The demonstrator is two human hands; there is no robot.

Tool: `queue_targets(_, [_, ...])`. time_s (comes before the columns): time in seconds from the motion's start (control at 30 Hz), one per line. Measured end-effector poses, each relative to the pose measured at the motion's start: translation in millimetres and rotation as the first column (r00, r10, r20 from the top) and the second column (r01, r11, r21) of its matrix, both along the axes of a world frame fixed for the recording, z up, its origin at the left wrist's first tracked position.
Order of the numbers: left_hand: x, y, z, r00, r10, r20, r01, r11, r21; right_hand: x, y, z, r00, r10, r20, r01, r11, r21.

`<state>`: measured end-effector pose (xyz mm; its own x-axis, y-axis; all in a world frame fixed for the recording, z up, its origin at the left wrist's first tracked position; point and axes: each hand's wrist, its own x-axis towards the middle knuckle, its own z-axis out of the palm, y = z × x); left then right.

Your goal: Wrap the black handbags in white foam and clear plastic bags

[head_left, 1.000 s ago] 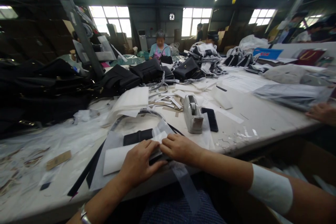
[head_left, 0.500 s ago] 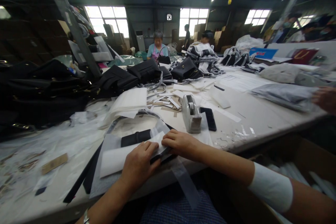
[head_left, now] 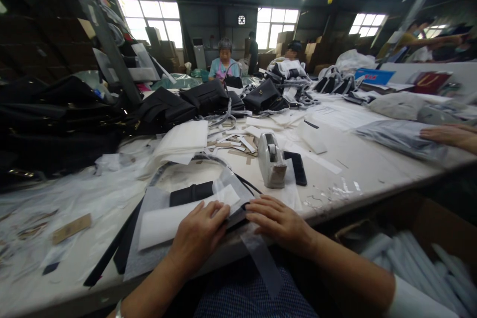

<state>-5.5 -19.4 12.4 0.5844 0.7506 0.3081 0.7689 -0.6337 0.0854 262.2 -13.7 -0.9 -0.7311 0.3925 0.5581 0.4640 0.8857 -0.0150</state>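
- Foam sheet (head_left: 160,228), white: at the near edge of the desk (head_left: 372,159), on top of a translucent sheet (head_left: 143,262). Long axis slants from near left to far right. Main length lies left of the left hand; a short end shows just past its fingertips.
- Left hand (head_left: 201,231): the nearer of the two, touching the foam sheet on its near side, towards the right end. Fingers bent and laid on it; whether the thumb pinches anything beneath, cannot tell.
- Right hand (head_left: 281,221): right of the foam sheet's right end, apart from it. Fingers stretched out, unclenched, pointing left towards the left hand; no grasp seen. Contact of the fingertips with the dark edge between the hands, cannot tell.
- Banded piece (head_left: 192,193), black: just beyond the foam sheet, long side roughly in line with it.
- Straps (head_left: 124,251), black: left of the foam sheet, slanting to the near edge.
- Strip (head_left: 264,271), translucent: hanging over the near edge, between the forearms.
- Tape dispenser (head_left: 272,159), grey: far side of the right hand, near it.
- Phone (head_left: 295,168), black: just right of the tape dispenser.
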Motion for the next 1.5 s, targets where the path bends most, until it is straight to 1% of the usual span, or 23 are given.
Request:
queue_targets(0.03, [-0.2, -0.2, 0.1, 1.0, -0.001, -0.003, 0.001, 1.0, -0.001, 9.6, -11.3, -6.5, 0.998, -0.025, 0.051, 0.025, 1.0, -0.009])
queue_targets(0.1, [-0.5, -0.2, 0.0, 1.0, 0.001, -0.009, -0.001, 1.0, 0.002, 22.8, -30.2, -20.2, 0.982, -0.033, 0.185, 0.04, 0.999, -0.036])
queue_targets(0.13, [-0.6, 0.0, -0.4, 1.0, 0.002, -0.012, -0.002, 1.0, 0.004, 25.6, -36.5, -27.0, 0.973, -0.027, 0.231, 0.037, 0.998, -0.042])
queue_targets(0.17, [-0.6, 0.2, -0.8, 1.0, 0.002, -0.013, -0.002, 1.0, 0.006, 25.5, -40.1, -33.5, 0.97, -0.023, 0.243, 0.033, 0.999, -0.038])
queue_targets(0.2, [-0.5, 0.4, -1.4, 1.0, 0.003, -0.013, -0.003, 1.0, 0.007, 23.0, -41.2, -39.2, 0.975, -0.023, 0.222, 0.029, 0.999, -0.025])
queue_targets(0.27, [-0.2, 0.6, -2.9, 1.0, 0.003, -0.005, -0.003, 1.0, 0.014, 12.7, -37.6, -47.8, 0.994, -0.021, 0.103, 0.019, 1.0, 0.013])
queue_targets(0.37, [0.3, 0.3, -5.2, 1.0, -0.008, 0.022, 0.007, 0.999, 0.047, -5.7, -28.4, -50.7, 0.993, 0.037, -0.112, -0.033, 0.999, 0.044])
queue_targets(0.43, [0.7, -0.1, -6.5, 0.999, -0.014, 0.03, 0.012, 0.998, 0.067, -14.1, -27.4, -47.1, 0.98, 0.09, -0.18, -0.082, 0.995, 0.051])
queue_targets(0.47, [1.0, -0.2, -6.9, 1.0, -0.013, 0.027, 0.011, 0.998, 0.068, -16.7, -29.2, -44.4, 0.976, 0.111, -0.186, -0.104, 0.993, 0.049])
queue_targets(0.57, [2.1, -0.1, -7.2, 1.0, 0.003, 0.013, -0.004, 0.998, 0.061, -20.0, -39.3, -35.9, 0.978, 0.144, -0.151, -0.14, 0.989, 0.037])
queue_targets(0.7, [2.4, 0.3, -7.2, 0.999, -0.015, 0.038, 0.012, 0.997, 0.079, -19.4, -48.7, -27.5, 0.982, 0.152, -0.116, -0.148, 0.988, 0.036])
queue_targets(0.87, [2.5, 0.4, -8.2, 0.994, -0.021, 0.108, 0.008, 0.992, 0.125, -12.7, -46.5, -18.3, 0.985, 0.166, -0.034, -0.166, 0.986, 0.005])
queue_targets(0.97, [3.7, 1.2, -8.6, 0.99, -0.031, 0.138, 0.008, 0.986, 0.164, -9.4, -41.4, -8.0, 0.986, 0.167, -0.008, -0.167, 0.986, -0.005])
queue_targets(1.03, [4.1, 1.9, -9.4, 0.988, -0.049, 0.146, 0.019, 0.979, 0.203, -10.0, -36.0, 1.7, 0.987, 0.161, -0.025, -0.161, 0.987, -0.018])
queue_targets(1.1, [3.8, 2.4, -10.7, 0.988, -0.065, 0.138, 0.033, 0.974, 0.225, -13.6, -28.9, 13.2, 0.987, 0.144, -0.075, -0.148, 0.987, -0.055])
queue_targets(1.2, [2.8, 2.8, -12.7, 0.99, -0.066, 0.123, 0.042, 0.981, 0.188, -23.8, -14.4, 31.5, 0.981, 0.122, -0.152, -0.139, 0.984, -0.112])
queue_targets(1.3, [2.9, 2.8, -13.9, 0.988, -0.06, 0.143, 0.038, 0.987, 0.153, -36.5, 4.8, 46.4, 0.982, 0.136, -0.128, -0.149, 0.984, -0.094])
queue_targets(1.4, [4.4, 2.3, -14.4, 0.977, -0.057, 0.203, 0.023, 0.986, 0.167, -47.3, 26.2, 51.7, 0.985, 0.158, -0.065, -0.162, 0.985, -0.052])
queue_targets(1.5, [5.7, 1.4, -14.2, 0.95, -0.03, 0.31, -0.025, 0.985, 0.17, -54.0, 43.9, 46.8, 0.989, 0.139, -0.047, -0.143, 0.986, -0.085])
